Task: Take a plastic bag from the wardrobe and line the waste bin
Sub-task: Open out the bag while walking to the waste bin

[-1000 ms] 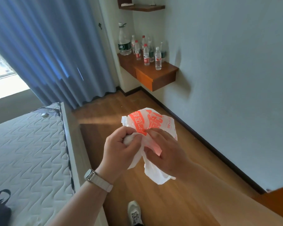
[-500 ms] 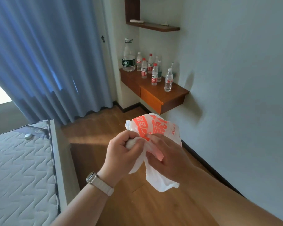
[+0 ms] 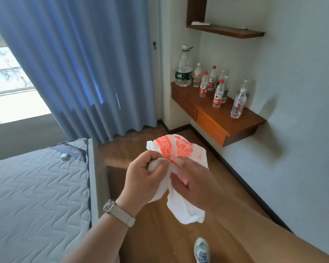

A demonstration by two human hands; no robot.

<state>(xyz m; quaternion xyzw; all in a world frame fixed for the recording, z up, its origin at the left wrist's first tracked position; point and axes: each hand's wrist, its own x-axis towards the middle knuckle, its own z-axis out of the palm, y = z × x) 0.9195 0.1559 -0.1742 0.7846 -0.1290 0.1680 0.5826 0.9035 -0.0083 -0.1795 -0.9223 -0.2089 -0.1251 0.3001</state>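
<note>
Plastic bag, white with orange-red print, is held in the air near the centre of the view, above the wooden floor. The left grip is at 9 o'clock of the bag. It is closed round a bunched white part of it, with the fingers curled and the thumb on top. The right grip is at 3 o'clock of the bag and touches the left one. It pinches the thin film between the thumb and the fingertips. The printed part of the bag stands up at 12 o'clock over both grips, and a loose white end hangs down at 6 o'clock under them.

A watch with a pale strap is on the left wrist. A bed with a quilted mattress lies at 8 o'clock. A blue curtain hangs at 11 o'clock, beside a bright window. At 2 o'clock a wooden table is fixed to the wall. It carries one large bottle with a green label and several small bottles, all upright. A wooden shelf is above it at 1 o'clock. One light shoe shows at 6 o'clock on the floor.
</note>
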